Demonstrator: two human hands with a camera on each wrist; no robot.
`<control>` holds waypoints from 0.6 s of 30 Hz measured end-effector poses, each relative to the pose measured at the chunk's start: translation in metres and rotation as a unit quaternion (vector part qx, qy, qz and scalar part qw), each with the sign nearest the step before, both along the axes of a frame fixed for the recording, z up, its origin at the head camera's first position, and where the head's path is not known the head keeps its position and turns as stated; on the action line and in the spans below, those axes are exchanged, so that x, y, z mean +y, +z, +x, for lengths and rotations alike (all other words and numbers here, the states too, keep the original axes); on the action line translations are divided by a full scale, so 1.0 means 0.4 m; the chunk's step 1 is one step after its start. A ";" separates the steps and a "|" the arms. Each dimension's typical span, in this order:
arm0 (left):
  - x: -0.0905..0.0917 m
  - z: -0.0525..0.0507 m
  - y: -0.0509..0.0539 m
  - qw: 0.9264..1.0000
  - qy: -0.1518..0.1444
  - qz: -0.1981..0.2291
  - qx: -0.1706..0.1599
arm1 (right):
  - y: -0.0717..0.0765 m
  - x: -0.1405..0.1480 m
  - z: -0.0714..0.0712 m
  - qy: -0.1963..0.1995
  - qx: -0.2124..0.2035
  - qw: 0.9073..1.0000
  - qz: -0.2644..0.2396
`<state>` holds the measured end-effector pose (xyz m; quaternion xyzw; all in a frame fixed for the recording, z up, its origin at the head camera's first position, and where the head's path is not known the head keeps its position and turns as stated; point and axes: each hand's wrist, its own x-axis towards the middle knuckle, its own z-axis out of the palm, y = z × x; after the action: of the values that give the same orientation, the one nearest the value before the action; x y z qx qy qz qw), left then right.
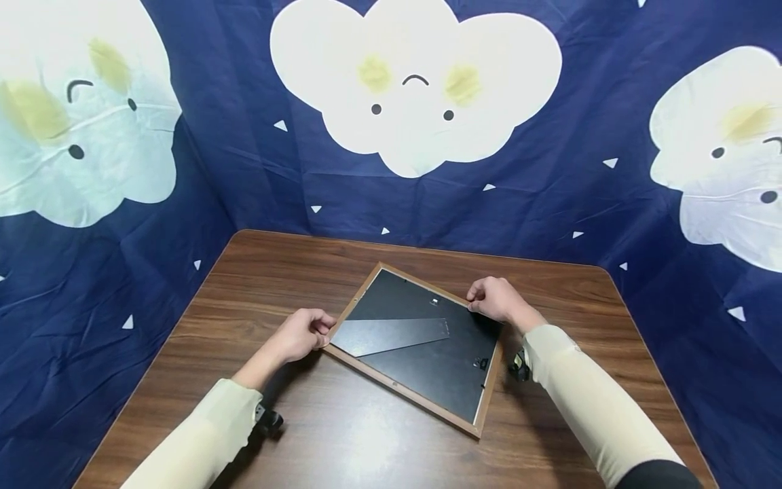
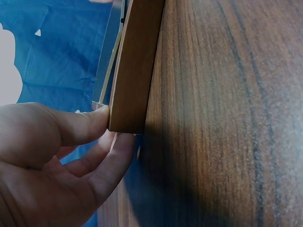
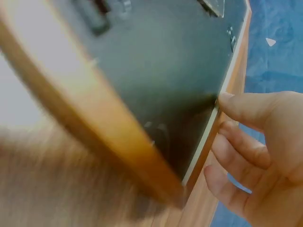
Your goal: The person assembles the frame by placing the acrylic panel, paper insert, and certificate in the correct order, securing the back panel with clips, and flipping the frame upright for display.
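Observation:
A picture frame (image 1: 421, 380) lies back side up on the table, set at a slant, with a wooden rim, a black backing board (image 1: 406, 377) and a flat easel stand (image 1: 391, 334) across it. My left hand (image 1: 303, 334) grips its left corner; in the left wrist view the thumb (image 2: 90, 124) is at the top edge and the fingers curl round the corner below. At the far right side, my right hand (image 1: 497, 299) holds the rim. Its thumb (image 3: 246, 106) presses at the inner edge, the fingers bent along the outer side.
The brown wooden table (image 1: 256, 272) has rounded far corners. A blue cloth (image 1: 421, 204) with white clouds hangs around its back and sides. A small metal hanger (image 1: 481, 363) and little dark tabs sit along the frame's back.

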<state>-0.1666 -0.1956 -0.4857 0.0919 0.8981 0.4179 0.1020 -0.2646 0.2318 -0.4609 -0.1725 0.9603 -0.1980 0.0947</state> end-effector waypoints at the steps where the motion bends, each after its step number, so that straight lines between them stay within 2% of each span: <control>1: 0.001 0.000 0.001 1.000 0.000 0.001 -0.001 | 0.001 0.008 0.007 -0.004 0.003 1.000 0.001; 10: 0.003 0.000 0.002 1.000 0.001 0.012 -0.008 | -0.006 0.081 0.051 -0.034 0.025 0.999 0.006; 18: -0.005 0.001 -0.004 1.000 0.000 0.022 -0.002 | -0.012 0.127 0.088 -0.068 0.029 0.997 -0.014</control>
<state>-0.1662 -0.1975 -0.4873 0.0937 0.8883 0.4380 0.1019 -0.2294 0.2824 -0.4657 -0.1139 0.9692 -0.2126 0.0507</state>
